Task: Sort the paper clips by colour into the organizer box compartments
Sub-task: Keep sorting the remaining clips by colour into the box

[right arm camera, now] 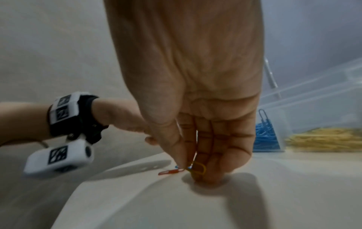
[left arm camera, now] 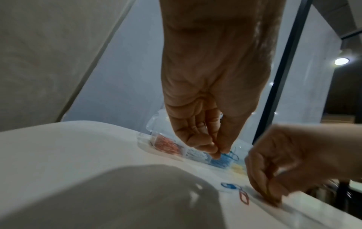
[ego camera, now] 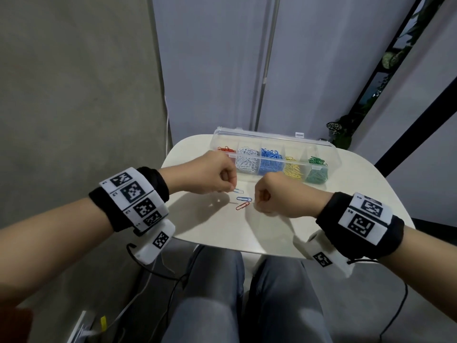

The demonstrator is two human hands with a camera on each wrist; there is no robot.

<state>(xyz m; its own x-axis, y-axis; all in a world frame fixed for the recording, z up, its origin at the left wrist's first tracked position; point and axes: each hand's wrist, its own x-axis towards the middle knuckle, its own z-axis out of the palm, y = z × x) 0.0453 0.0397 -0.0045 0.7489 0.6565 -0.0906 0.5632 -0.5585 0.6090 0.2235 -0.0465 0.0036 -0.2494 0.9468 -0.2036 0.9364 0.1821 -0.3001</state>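
Observation:
The clear organizer box (ego camera: 331, 154) stands open at the back of the white table (ego camera: 346, 194), with red, white, blue, yellow and green clips in separate compartments. My left hand (ego camera: 232, 188) pinches a blue paper clip (ego camera: 239, 191) by one end, also seen as the blue paper clip (left arm camera: 232, 155) in the left wrist view. My right hand (ego camera: 256, 203) is curled with its knuckles on the table and pinches a yellow paper clip (right arm camera: 198, 168). Between the hands lie a second blue clip (ego camera: 244, 199) and a red clip (ego camera: 242, 206) on the table.
The box lid (ego camera: 272, 137) stands up behind the compartments. Table edges curve off close to both wrists, and my knees (ego camera: 222, 293) are under the near edge. A grey wall is left, a dark frame and plant (ego camera: 341, 134) right.

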